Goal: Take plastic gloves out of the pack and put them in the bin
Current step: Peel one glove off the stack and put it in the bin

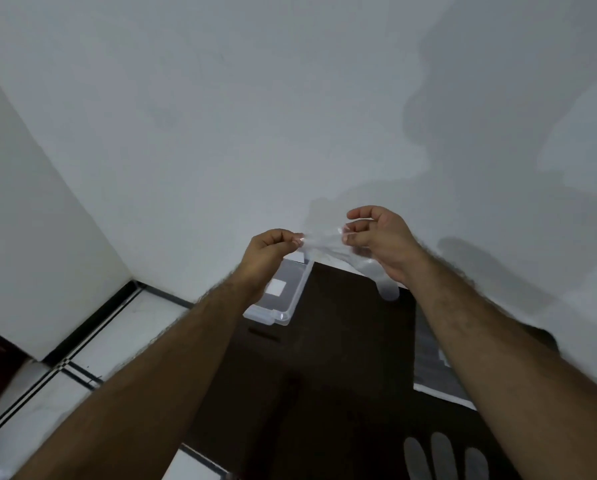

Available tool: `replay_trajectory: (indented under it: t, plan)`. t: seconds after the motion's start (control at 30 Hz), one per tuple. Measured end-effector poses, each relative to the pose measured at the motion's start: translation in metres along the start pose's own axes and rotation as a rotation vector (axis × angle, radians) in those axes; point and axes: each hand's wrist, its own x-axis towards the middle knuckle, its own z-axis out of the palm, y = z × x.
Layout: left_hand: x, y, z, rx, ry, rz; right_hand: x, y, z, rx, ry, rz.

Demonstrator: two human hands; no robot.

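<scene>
Both hands are raised in front of a white wall, with a thin clear plastic glove stretched between them. My left hand pinches its left edge between thumb and fingers. My right hand pinches the right side, and glove fingers hang down below it. A clear plastic bin sits below my left wrist on a dark brown table, partly hidden by my forearm. The glove pack lies at the right of the table, mostly behind my right forearm.
Another clear glove lies on the table near the bottom edge, fingers pointing up. A white tiled floor with dark lines is at the left. The table stands against the white wall.
</scene>
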Motion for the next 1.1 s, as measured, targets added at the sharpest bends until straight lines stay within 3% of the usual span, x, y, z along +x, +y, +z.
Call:
replay_trajectory:
  t: [0.23, 0.6, 0.9, 1.1]
  plan:
    - [0.091, -0.015, -0.084, 0.14, -0.092, 0.023, 0.077, 0.001, 0.073, -0.414, -0.008, 0.018]
    - [0.223, -0.038, -0.163, 0.392, -0.388, 0.056, 0.159, 0.0, 0.146, -0.684, 0.079, 0.152]
    - [0.266, -0.026, -0.173, 0.28, -0.277, 0.199, 0.171, -0.029, 0.146, -0.686, 0.264, 0.026]
    - [0.246, -0.036, -0.184, 0.401, -0.205, 0.444, 0.156, -0.016, 0.155, -0.744, 0.166, -0.092]
